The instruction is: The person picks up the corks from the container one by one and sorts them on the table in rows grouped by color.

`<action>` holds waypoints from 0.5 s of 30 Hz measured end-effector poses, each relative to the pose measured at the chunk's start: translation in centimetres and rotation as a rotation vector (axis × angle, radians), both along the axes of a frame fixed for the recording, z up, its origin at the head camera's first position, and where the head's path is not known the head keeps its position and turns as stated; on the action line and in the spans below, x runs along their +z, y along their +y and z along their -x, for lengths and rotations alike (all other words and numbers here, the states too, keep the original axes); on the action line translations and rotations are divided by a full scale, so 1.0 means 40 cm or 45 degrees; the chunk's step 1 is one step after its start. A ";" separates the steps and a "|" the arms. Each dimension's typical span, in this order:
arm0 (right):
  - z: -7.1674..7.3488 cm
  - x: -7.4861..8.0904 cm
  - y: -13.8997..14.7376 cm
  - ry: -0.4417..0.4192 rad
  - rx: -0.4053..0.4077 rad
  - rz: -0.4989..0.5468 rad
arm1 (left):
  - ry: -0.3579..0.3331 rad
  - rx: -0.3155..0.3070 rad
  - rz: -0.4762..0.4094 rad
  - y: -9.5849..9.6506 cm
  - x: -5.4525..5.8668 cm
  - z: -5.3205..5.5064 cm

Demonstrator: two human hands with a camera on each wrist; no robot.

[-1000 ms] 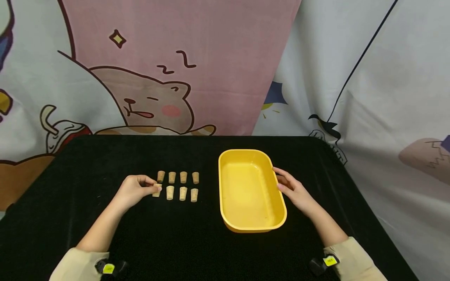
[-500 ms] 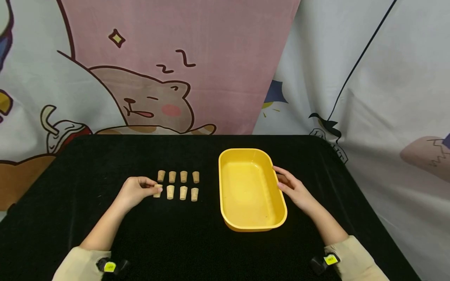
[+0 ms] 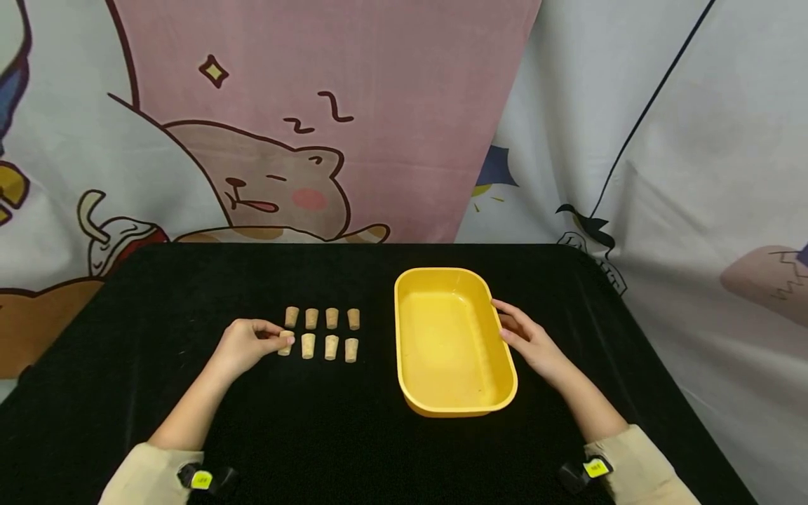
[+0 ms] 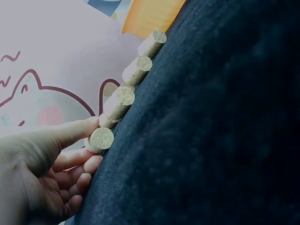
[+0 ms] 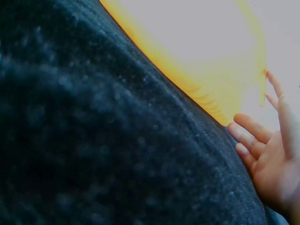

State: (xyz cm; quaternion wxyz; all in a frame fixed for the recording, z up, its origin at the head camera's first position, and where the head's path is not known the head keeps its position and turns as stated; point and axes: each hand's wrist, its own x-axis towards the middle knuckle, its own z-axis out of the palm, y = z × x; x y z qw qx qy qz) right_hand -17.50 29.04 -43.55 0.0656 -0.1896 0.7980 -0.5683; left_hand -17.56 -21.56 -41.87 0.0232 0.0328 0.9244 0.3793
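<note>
In the head view my left hand (image 3: pixel 249 346) pinches a small tapered cork stopper (image 3: pixel 285 348) between thumb and fingers. This cork stands at the left end of the front row, beside another cork (image 3: pixel 308 346). The left wrist view shows the pinched cork's round pale top (image 4: pixel 101 138), with the other fingers curled below it. On the right, my right hand (image 3: pixel 533 348) rests its fingertips against the outer right side of a yellow plastic basin (image 3: pixel 457 409). Its fingers are loosely extended, also in the right wrist view. Nothing lies inside the basin.
A back row of several corks (image 3: pixel 312 318) stands just behind the front row. All sits on a black cloth-covered table (image 3: pixel 303 435). Behind the table's far edge hangs a printed curtain (image 3: pixel 404 140) with a cartoon bear.
My left hand and its cork have shifted very slightly right, closer to the neighbouring cork. The right hand and the basin keep their places.
</note>
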 end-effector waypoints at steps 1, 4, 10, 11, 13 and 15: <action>0.000 0.000 0.000 0.001 -0.003 -0.002 | 0.001 0.002 0.005 0.000 0.000 0.000; 0.000 -0.001 -0.002 0.000 -0.006 -0.005 | 0.006 0.001 0.019 -0.003 0.002 -0.001; 0.001 0.000 -0.006 0.017 0.015 -0.002 | 0.002 -0.005 0.028 -0.005 0.007 -0.006; 0.001 0.000 -0.006 0.024 0.015 -0.005 | 0.002 -0.009 0.030 -0.005 0.008 -0.006; -0.002 0.000 -0.005 0.032 0.006 -0.014 | 0.001 -0.022 0.035 -0.006 0.011 -0.008; -0.006 0.001 -0.002 0.034 -0.013 -0.030 | 0.003 -0.036 0.045 -0.007 0.017 -0.009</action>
